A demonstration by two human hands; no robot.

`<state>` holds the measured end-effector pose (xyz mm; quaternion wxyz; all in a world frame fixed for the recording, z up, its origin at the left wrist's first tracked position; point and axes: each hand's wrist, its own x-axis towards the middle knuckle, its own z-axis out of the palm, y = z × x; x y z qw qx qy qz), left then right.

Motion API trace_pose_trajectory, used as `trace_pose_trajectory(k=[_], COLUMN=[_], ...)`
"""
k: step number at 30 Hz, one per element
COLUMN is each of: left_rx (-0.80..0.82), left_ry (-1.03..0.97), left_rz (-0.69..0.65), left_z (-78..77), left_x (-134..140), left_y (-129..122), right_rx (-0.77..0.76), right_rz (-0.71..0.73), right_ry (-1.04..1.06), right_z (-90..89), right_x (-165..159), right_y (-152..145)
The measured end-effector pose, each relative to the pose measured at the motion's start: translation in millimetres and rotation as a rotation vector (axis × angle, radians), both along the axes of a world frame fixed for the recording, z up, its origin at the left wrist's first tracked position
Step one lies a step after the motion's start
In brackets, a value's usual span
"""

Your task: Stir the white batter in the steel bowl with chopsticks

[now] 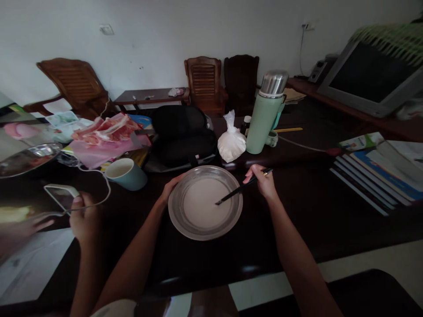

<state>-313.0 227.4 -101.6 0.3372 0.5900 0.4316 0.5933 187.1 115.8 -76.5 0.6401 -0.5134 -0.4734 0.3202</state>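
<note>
A round metal bowl (238, 207) with milky white liquid (203, 204) in it sits on the dark table before me. My left hand (171, 186) holds the bowl at its far left side, with the fingers partly hidden behind the rim. Over the right side of the bowl, my right hand (259, 179) is closed around black chopsticks (236, 191). They slant down to the left, and their tips dip into the liquid. Just beyond the bowl stands a knotted plastic bag of white powder (231, 143), apart from both hands.
A green thermos (263, 121) rises behind the bag. A black case (180, 136) lies behind the bowl, with a blue cup (127, 175) and raw meat (105, 130) to the left. Another person's hand (84, 215) holds a white phone (61, 197) there. Books (370, 180) are stacked at right.
</note>
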Motion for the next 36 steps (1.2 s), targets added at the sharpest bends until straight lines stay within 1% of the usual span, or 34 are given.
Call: trace_pose_trajectory(k=[4, 6, 7, 9, 11, 13, 15, 16, 17, 19, 20, 21, 23, 25, 28, 31, 33, 34, 36], left_rx=[0.026, 0.047, 0.05, 0.026, -0.059, -0.17, -0.256, -0.373, -0.488, -0.639, -0.674, -0.697, -0.713, -0.719, -0.717, -0.715, -0.726, -0.731, -0.723], left_ry=[-0.025, -0.005, -0.003, -0.015, -0.005, 0.045, 0.09, 0.101, 0.1, 0.068, 0.046, 0.03, 0.006, -0.008, -0.028, -0.032, -0.016, -0.006, 0.013], left_rz=[0.003, -0.007, -0.003, -0.012, -0.098, -0.236, -0.318, -0.35, -0.372, -0.423, -0.44, -0.447, -0.456, -0.455, -0.423, -0.386, -0.395, -0.409, -0.438], left_z=[1.7, 4.7, 6.5, 10.3, 12.5, 11.6, 7.4, 4.5, 1.6, -3.3, -5.0, -6.2, -7.0, -6.7, -6.4, -8.3, -10.7, -12.0, -14.6], left_x=[3, 3, 2, 1, 8, 33, 79, 105, 132, 175, 189, 197, 200, 194, 189, 191, 191, 190, 186], left_y=[-1, -3, -5, -9, -11, -10, -4, 0, 4, 11, 14, 15, 16, 15, 13, 14, 16, 17, 19], right_rx=[-0.049, -0.05, -0.047, -0.036, -0.021, -0.006, 0.001, -0.006, -0.02, -0.056, -0.068, -0.075, -0.066, -0.063, -0.038, -0.015, -0.009, -0.014, -0.041], right_rz=[0.202, 0.248, 0.24, 0.175, 0.068, -0.042, -0.099, -0.093, -0.065, 0.035, 0.09, 0.14, 0.215, 0.23, 0.157, 0.03, -0.027, -0.025, 0.037], right_ry=[-0.02, -0.019, -0.023, -0.042, -0.057, -0.049, -0.026, -0.013, -0.003, 0.002, -0.004, -0.015, -0.03, -0.044, -0.057, -0.041, -0.036, -0.028, -0.019], right_z=[-0.2, 0.7, 1.2, 2.3, 3.2, 3.5, 3.2, 2.8, 2.4, 2.0, 2.2, 2.6, 3.9, 4.9, 3.7, 0.3, -1.0, -0.9, 0.3], right_x=[-15, -24, -26, -27, -21, -11, -3, -1, 0, -3, -7, -11, -21, -28, -26, -12, -4, -2, -4], right_y=[0, 2, 2, 4, 4, 3, 2, 1, 0, -1, -1, -1, 0, 1, 3, 3, 2, 1, -1])
